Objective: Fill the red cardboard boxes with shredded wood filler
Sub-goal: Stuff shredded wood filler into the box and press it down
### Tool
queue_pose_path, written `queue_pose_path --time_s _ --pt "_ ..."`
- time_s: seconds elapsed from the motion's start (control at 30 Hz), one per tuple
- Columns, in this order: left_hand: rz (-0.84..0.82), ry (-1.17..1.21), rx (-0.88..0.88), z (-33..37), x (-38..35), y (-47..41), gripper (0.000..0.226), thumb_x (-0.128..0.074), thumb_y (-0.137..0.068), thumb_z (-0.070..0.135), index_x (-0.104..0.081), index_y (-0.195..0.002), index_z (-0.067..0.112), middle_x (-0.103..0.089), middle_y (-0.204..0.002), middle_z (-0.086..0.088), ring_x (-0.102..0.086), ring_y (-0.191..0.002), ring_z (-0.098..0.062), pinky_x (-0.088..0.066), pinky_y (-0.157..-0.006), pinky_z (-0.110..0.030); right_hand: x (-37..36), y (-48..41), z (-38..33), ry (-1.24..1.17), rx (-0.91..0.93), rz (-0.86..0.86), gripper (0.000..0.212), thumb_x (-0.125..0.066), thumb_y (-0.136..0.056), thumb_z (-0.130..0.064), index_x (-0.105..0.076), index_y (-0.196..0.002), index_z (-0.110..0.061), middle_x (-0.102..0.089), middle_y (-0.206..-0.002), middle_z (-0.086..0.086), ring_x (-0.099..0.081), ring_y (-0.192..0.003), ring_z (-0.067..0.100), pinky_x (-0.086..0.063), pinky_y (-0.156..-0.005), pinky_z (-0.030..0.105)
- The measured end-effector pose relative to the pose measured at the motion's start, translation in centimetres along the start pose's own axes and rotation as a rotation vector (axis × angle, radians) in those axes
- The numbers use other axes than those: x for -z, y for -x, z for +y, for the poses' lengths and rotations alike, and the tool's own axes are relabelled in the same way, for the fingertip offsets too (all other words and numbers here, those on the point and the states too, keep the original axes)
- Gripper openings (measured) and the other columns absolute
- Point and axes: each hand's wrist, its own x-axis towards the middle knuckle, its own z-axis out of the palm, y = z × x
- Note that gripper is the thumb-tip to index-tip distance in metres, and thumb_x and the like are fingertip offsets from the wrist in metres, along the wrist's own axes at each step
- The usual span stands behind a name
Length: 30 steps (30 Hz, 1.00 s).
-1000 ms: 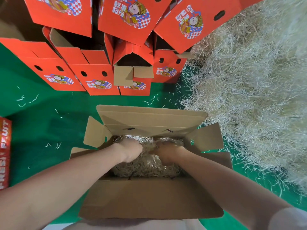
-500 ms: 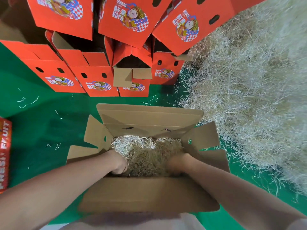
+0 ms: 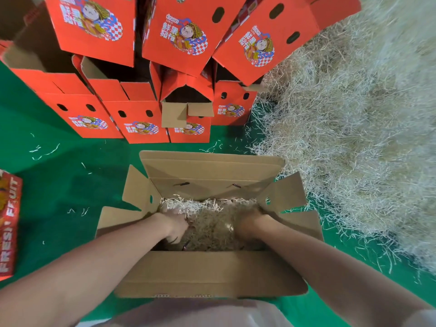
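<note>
An open cardboard box (image 3: 207,272), red outside and brown inside, stands on the green floor right in front of me with its flaps spread. Shredded wood filler (image 3: 212,223) covers its bottom. Both my hands are down inside the box. My left hand (image 3: 175,224) presses into the filler by the left wall, fingers pointing down. By the right wall, my right hand (image 3: 250,224) pushes into the filler in the same way. The fingertips of both hands are buried among the strands.
A large loose pile of filler (image 3: 354,138) lies to the right, touching the box's right flap. Several red printed boxes (image 3: 141,119) are stacked behind in two tiers. A flat red carton (image 3: 8,223) lies at the left edge. Stray strands dot the green floor (image 3: 59,185).
My hands moved apart from the middle of the box to its left and right sides, spreading the filler flatter. The view has tilted slightly.
</note>
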Motion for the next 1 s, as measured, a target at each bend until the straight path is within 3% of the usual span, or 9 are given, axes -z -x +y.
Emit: queue_pose_path --time_s 0.17,0.27,0.33,0.4,0.47,0.57,0.73,0.9,1.0 --pt "0.283 0.047 -0.096 1.1 2.7 2.0 0.017 -0.055 -0.088 0.022 -0.061 -0.094 0.006 -0.052 -0.1 -0.003 -0.057 -0.083 -0.019 -0.049 -0.068 -0.031 2.7 3.9 -0.5 -0.195 -0.11 0.417 0.027 -0.055 -0.085 -0.009 -0.062 -0.111 -0.013 -0.058 -0.117 0.009 -0.055 -0.108 0.027 -0.043 -0.091 0.04" --pt "0.415 0.185 -0.104 0.6 3.9 3.6 0.036 -0.056 -0.088 0.026 -0.048 -0.057 0.01 -0.046 -0.063 0.001 -0.046 -0.049 -0.012 -0.039 -0.045 -0.026 3.4 6.9 0.3 -0.283 -0.146 1.19 0.011 -0.063 -0.076 -0.004 -0.061 -0.086 -0.007 -0.061 -0.085 0.011 -0.06 -0.073 0.028 -0.05 -0.063 0.035" --pt "0.462 0.255 -0.152 0.5 4.3 4.8 0.037 -0.055 -0.089 0.031 -0.056 -0.062 0.007 -0.056 -0.063 -0.004 -0.051 -0.05 -0.013 -0.042 -0.047 -0.021 3.4 8.1 1.3 -0.331 -0.186 1.588 0.019 -0.061 -0.073 -0.002 -0.058 -0.092 -0.006 -0.057 -0.089 0.013 -0.054 -0.081 0.029 -0.047 -0.068 0.038" --pt "0.475 0.328 -0.221 0.4 4.3 6.3 0.033 -0.056 -0.089 0.032 -0.065 -0.072 0.004 -0.068 -0.075 -0.01 -0.057 -0.057 -0.016 -0.044 -0.058 -0.015 3.6 8.9 3.1 -0.295 -0.313 1.534 0.039 -0.054 -0.074 -0.007 -0.051 -0.113 -0.008 -0.054 -0.112 0.016 -0.048 -0.106 0.032 -0.039 -0.09 0.043" --pt "0.413 0.363 -0.269 0.0 4.1 8.1 0.038 -0.057 -0.087 0.038 -0.065 -0.074 0.004 -0.066 -0.072 -0.009 -0.057 -0.059 -0.021 -0.047 -0.064 -0.026 3.8 9.7 5.3 -0.354 -0.382 1.187 0.045 -0.056 -0.08 -0.015 -0.047 -0.124 -0.01 -0.053 -0.121 0.013 -0.047 -0.116 0.033 -0.037 -0.099 0.044" --pt "0.284 0.428 -0.317 -0.6 3.4 11.3 0.045 -0.052 -0.082 0.052 -0.055 -0.062 0.011 -0.048 -0.052 0.002 -0.045 -0.047 -0.016 -0.049 -0.06 -0.035 4.3 10.5 7.8 -0.462 -0.37 0.836 0.021 -0.05 -0.09 -0.029 -0.051 -0.104 -0.013 -0.059 -0.089 0.008 -0.059 -0.09 0.03 -0.05 -0.076 0.038" --pt "0.425 0.447 -0.188 -1.0 2.5 15.3 0.038 -0.048 -0.088 0.046 -0.044 -0.059 0.021 -0.038 -0.064 0.005 -0.033 -0.057 -0.012 -0.03 -0.053 -0.021 7.7 9.3 6.7 -0.503 -0.24 0.992 0.018 -0.053 -0.089 -0.029 -0.048 -0.078 -0.015 -0.05 -0.068 0.001 -0.054 -0.079 0.027 -0.037 -0.065 0.031" --pt "0.557 0.552 0.089 -3.6 1.6 17.3 0.022 -0.051 -0.09 0.037 -0.06 -0.079 0.021 -0.056 -0.083 0.001 -0.052 -0.077 -0.015 -0.046 -0.08 -0.029 12.2 5.5 2.2 -0.76 -0.041 1.013 0.025 -0.053 -0.09 -0.022 -0.059 -0.108 -0.006 -0.06 -0.083 0.009 -0.057 -0.078 0.025 -0.041 -0.066 0.029" --pt "0.76 0.504 0.397 -4.9 -1.1 17.1 0.039 -0.056 -0.087 0.042 -0.055 -0.124 0.028 -0.045 -0.139 0.003 -0.04 -0.129 -0.018 -0.027 -0.108 -0.04 12.7 4.1 0.4 -0.924 0.089 0.9 0.048 -0.059 -0.087 -0.031 -0.046 -0.13 -0.014 -0.06 -0.115 0.006 -0.057 -0.093 0.02 -0.04 -0.075 0.024"
